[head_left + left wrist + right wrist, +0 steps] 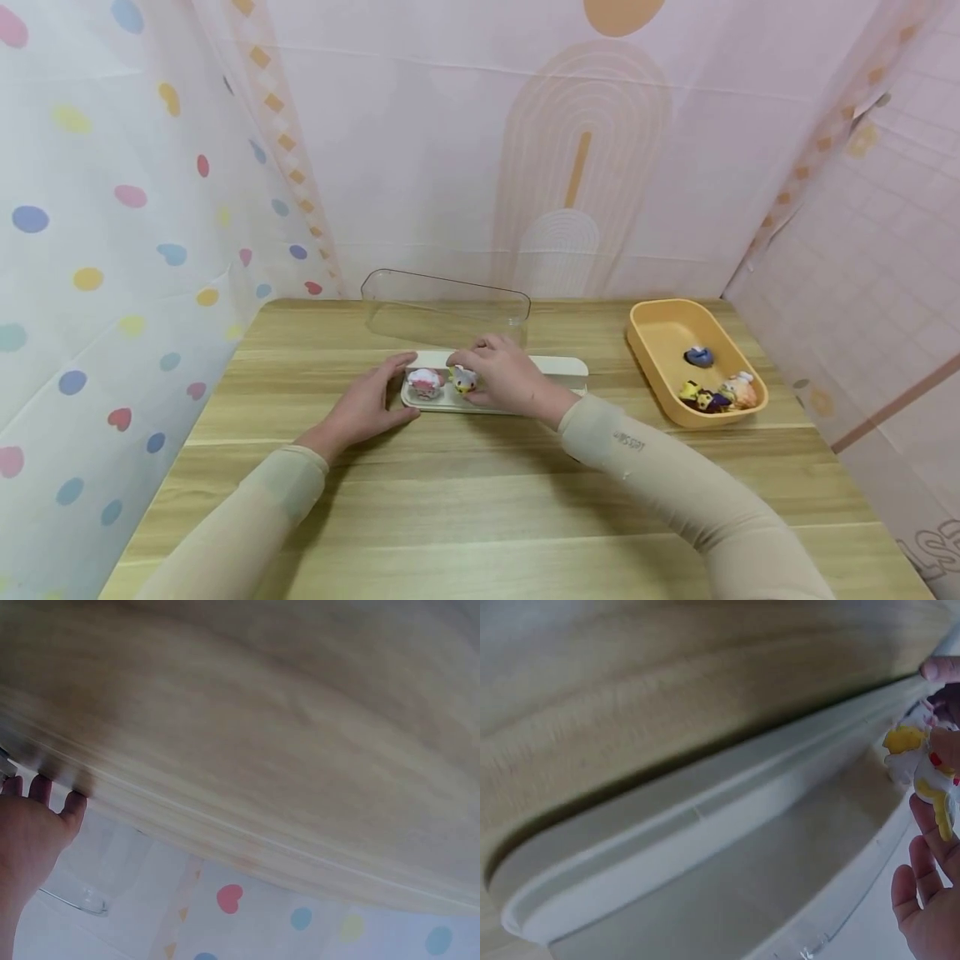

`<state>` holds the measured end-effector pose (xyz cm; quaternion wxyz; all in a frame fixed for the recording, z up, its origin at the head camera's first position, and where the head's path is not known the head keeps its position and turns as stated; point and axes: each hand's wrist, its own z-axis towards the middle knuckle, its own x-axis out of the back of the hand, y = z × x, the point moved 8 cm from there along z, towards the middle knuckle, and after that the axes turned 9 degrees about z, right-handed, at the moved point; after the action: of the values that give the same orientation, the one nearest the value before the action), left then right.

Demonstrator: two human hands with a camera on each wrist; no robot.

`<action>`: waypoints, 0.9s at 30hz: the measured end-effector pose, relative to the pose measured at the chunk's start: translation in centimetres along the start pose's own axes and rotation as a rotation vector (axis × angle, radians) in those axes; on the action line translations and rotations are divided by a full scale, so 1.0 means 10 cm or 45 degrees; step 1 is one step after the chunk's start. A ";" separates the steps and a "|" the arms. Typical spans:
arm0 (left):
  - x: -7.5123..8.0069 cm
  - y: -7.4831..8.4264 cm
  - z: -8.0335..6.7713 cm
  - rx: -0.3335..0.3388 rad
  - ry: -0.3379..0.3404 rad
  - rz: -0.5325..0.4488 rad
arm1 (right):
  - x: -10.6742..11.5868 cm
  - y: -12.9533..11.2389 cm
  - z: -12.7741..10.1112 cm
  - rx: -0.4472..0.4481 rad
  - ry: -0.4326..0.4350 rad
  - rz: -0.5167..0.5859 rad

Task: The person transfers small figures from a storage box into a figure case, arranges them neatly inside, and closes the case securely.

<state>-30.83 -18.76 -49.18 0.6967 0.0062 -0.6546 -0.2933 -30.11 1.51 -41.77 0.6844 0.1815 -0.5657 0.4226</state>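
A long white base [558, 367] lies across the middle of the wooden table [480, 500]. A pink and white toy figure [424, 383] stands at its left end. Beside it my right hand [474, 372] pinches a yellow and white toy figure [463, 381] on the base. In the right wrist view that figure [913, 759] sits between my fingers [928, 892] above the base [705, 825]. My left hand [390, 388] lies flat on the table against the base's left end, fingers straight; the left wrist view shows the hand [34, 825].
A clear lid [444, 308] stands behind the base, also visible in the left wrist view [86, 889]. An orange tray [660, 333] at the right holds several small toy figures [716, 392]. Patterned curtains close in the table on three sides.
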 end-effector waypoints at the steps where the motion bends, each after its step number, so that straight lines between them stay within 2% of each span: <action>1: 0.00 0.00 0.00 -0.001 0.002 0.001 | -0.03 -0.01 0.00 0.013 -0.002 -0.018; 6: 0.01 0.02 -0.01 -0.028 0.026 0.004 | -0.12 -0.02 -0.02 0.042 0.010 -0.054; 20: 0.00 0.00 0.00 0.001 -0.012 -0.002 | -0.17 0.03 -0.07 -0.077 -0.048 -0.025; 24: 0.00 0.00 0.01 0.000 -0.001 -0.002 | -0.03 0.10 -0.13 -0.153 -0.054 0.008; 27: -0.01 0.00 0.02 -0.004 0.006 0.001 | 0.27 0.30 -0.31 -0.241 -0.009 0.058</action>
<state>-31.01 -18.62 -49.21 0.6983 0.0056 -0.6525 -0.2942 -30.53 6.50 -40.90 0.6867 0.1045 -0.6096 0.3820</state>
